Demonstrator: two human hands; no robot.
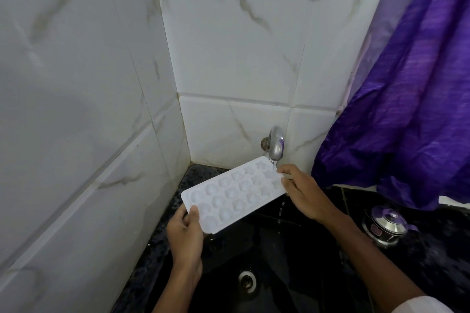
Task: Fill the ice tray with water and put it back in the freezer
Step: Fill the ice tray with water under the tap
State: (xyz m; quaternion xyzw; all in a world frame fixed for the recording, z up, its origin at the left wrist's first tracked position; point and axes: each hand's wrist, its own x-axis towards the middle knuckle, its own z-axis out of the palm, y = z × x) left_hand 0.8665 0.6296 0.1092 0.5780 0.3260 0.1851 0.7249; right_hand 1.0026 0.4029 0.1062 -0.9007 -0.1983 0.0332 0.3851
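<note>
Two bare forearms reach in from the bottom edge, the right one showing a pale sleeve (422, 306) at its elbow end. The left hand (184, 234) is curled around the near corner of the white ice tray (234, 194), thumb pressed flat on top of the rim, fingers tucked out of sight beneath. The right hand (305, 193) grips the tray's far end, knuckles up, fingers wrapped over the edge, wrist bent slightly down. Both hands are closed on the tray, holding it in the air between them, its far end raised a little and sitting right under the chrome tap (276, 145). A thin stream of water (274, 168) lands in the corner cells just beside the right fingertips, and drops spill off the edge below the right hand (281, 207). Under both hands lies the black sink (292, 256), with its steel drain (247, 279) below and between the wrists. To the right of the right forearm stands a lidded steel pot (387, 225) on the dark counter (432, 256), with a purple curtain (412, 99) hanging above it.
</note>
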